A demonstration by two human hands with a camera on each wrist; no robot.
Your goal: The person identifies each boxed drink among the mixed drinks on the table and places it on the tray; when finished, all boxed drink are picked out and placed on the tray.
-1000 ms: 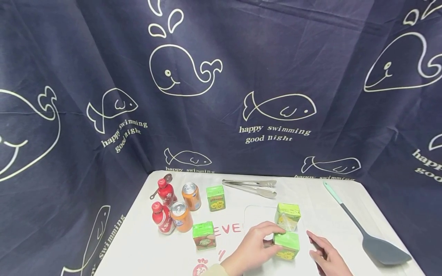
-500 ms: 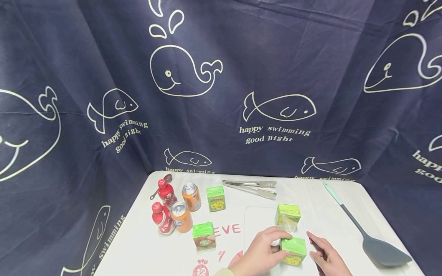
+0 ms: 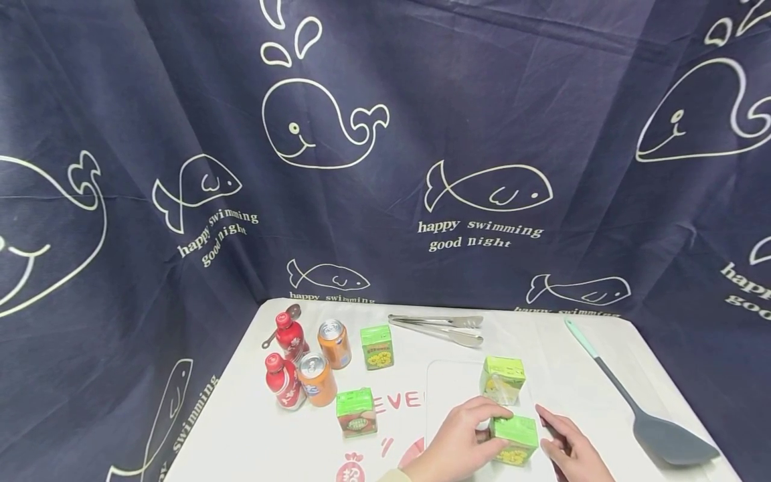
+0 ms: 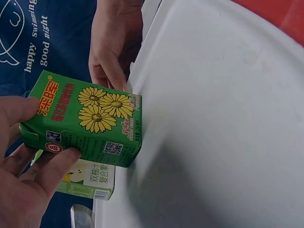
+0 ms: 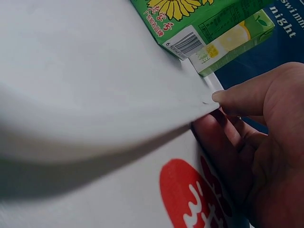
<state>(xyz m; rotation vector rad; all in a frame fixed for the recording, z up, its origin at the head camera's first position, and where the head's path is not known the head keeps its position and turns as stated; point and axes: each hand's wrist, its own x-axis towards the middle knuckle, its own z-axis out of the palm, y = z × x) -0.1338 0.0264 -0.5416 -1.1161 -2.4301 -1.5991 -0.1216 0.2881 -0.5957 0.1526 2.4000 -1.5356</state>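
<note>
My left hand holds a green drink carton printed with yellow chrysanthemums, thumb on one side and fingers on the other. In the left wrist view this carton stands on a flat white board with rounded corners. Just behind it, also on the board, is a lighter green juice carton with a fruit picture. On the far side of the held carton, my right hand grips the board's right edge. The right wrist view shows its thumb on top and its fingers below the rim.
Two more green cartons, one at the back and one nearer, stand left of the board. Farther left are two orange cans, two red bottles and a dark spoon. Metal tongs lie behind; a spatula lies right.
My left hand has slid the chrysanthemum carton a little to the right and toward me, away from the lighter carton behind it. The right hand stays at the board's edge.
</note>
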